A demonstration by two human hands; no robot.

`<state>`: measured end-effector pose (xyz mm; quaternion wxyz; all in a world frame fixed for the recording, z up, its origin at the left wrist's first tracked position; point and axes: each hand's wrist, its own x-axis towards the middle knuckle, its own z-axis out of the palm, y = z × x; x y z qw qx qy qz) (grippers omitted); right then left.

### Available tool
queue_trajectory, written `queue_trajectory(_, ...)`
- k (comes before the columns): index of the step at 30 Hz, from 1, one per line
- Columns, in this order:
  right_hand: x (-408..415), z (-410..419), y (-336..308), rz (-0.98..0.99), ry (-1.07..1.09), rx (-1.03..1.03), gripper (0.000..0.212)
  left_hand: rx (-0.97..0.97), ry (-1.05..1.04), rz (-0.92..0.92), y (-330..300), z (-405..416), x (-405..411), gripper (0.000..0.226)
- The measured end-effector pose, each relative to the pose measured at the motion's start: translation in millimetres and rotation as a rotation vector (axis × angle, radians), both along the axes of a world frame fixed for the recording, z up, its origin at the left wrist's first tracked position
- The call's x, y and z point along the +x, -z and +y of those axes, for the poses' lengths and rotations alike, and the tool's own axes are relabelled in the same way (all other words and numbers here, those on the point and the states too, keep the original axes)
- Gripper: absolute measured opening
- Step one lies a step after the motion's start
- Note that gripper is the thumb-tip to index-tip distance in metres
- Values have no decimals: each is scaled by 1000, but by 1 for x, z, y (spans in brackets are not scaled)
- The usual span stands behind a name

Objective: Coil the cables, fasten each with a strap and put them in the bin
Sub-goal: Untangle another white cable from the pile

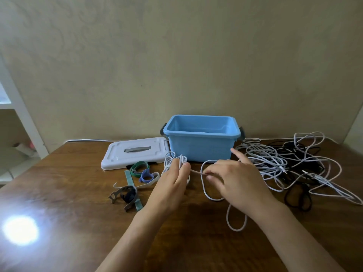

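The left hand [172, 181] grips a coiled white cable [174, 160] before the blue plastic bin [200, 146]. The right hand [231, 179] pinches its loose strand mid-desk.

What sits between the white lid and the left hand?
The loose straps lie there on the table, between lid and left hand, in the head view.

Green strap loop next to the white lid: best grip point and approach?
Pinch the upright band of the green hook-and-loop strap loop from above, one finger inside the ring and one outside. It appears to stand on edge on the brown wooden table, open side up. Come from its left: the purple strap crowds its right, and the white plastic lid sits behind.
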<state>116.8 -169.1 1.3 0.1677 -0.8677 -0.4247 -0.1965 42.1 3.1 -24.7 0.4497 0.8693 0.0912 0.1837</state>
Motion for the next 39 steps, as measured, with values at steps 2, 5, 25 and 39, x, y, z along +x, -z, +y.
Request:
queue_trajectory(2,-4,3,0,-10,3,-49,20,48,-24,-28,3,1,2,28)
queue_trajectory(5,-16,15,3,18,-77,-110,20,46,-73,-81,4,1,2,36)
queue_trajectory(25,-19,38,35,324,-181,-221,39,-244,-8,-262,-3,-1,4,49)
queue_trajectory(39,23,-11,1,300,98,6,25,14,-76,-126,-6,16,3,64)
